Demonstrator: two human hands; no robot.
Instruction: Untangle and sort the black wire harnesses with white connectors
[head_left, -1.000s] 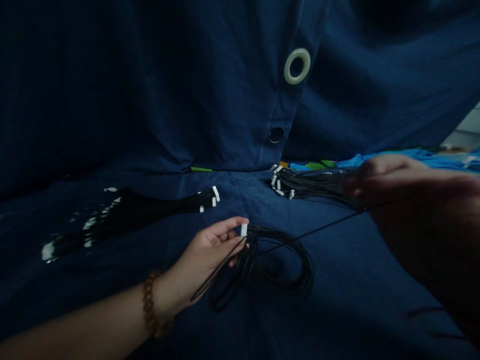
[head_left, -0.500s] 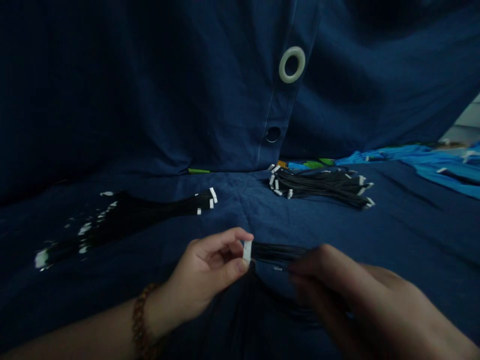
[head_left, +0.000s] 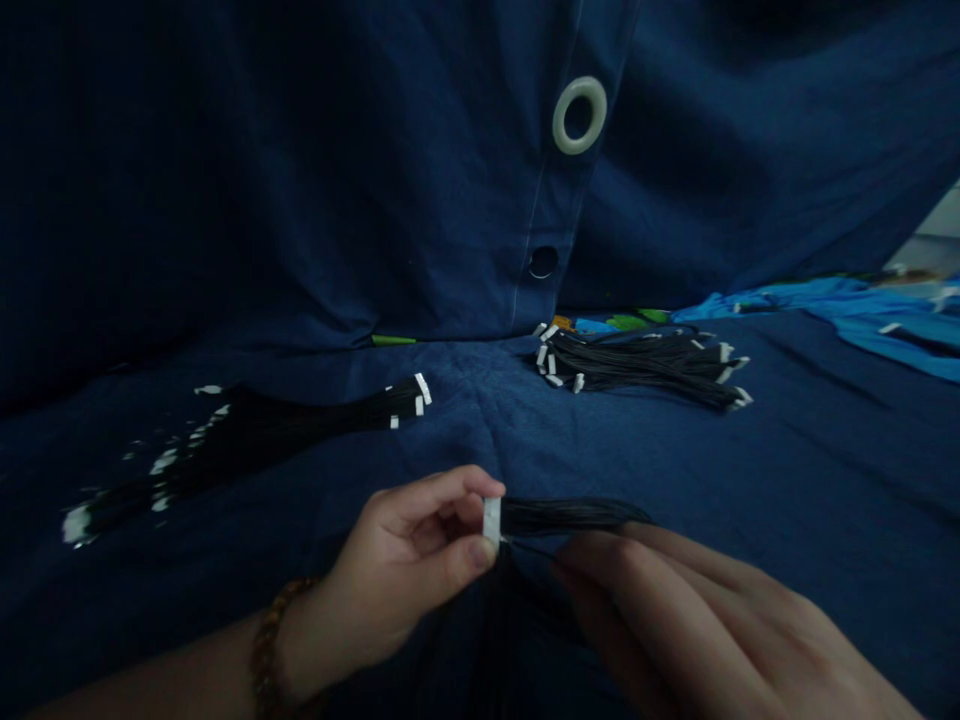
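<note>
My left hand [head_left: 420, 570] pinches a small white connector [head_left: 492, 520] between thumb and index finger. A row of thin black wires [head_left: 577, 514] leaves the connector's right side, and more dark wires hang below it. My right hand [head_left: 675, 610] is just to the right, its thumb and fingertips closed on a single black wire [head_left: 529, 549] at the lower end of the connector. The far end of that wire is hidden behind the right hand.
A bundle of black wires with white connectors [head_left: 300, 420] lies at the left on the dark blue cloth [head_left: 465, 430]. Another such bundle [head_left: 637, 368] lies at the back right. Blue fabric [head_left: 840, 305] is at the far right. A curtain with an eyelet [head_left: 580, 115] hangs behind.
My right hand has moved slightly down and left, bringing the single wire up against the connector's lower end. My left hand keeps its pinch on the connector, and the view has shifted a little.
</note>
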